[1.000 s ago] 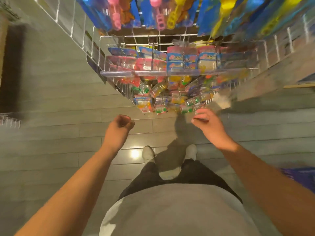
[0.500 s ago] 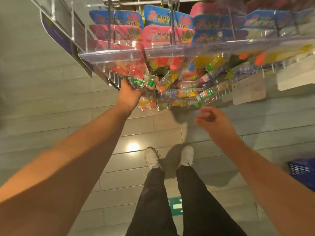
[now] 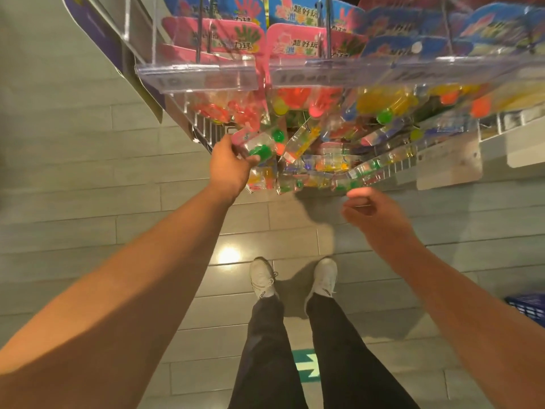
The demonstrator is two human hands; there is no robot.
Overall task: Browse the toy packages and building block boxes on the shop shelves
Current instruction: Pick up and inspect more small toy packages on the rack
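Observation:
Rows of hanging toy packages fill the wire rack ahead. Pink and blue header cards (image 3: pixel 298 39) sit on top, with clear bags of coloured balls below. My left hand (image 3: pixel 228 165) reaches into the lower row and grips a clear package with green balls (image 3: pixel 261 147) at its left edge. Lower and to the right, my right hand (image 3: pixel 373 214) hovers just under the bottom row of packages (image 3: pixel 321 172). Its fingers are loosely curled and hold nothing.
Clear plastic price strips (image 3: pixel 203 75) run along the front of the rack at head height. A white shelf edge (image 3: pixel 525 143) juts out at the right. My feet stand on grey floor tiles (image 3: pixel 73 172). A blue crate (image 3: pixel 528 308) sits at the far right edge.
I have stepped closer to the rack. My left hand rose from waist height into the lower row and took hold of a package. My right hand stayed low, drifting slightly right.

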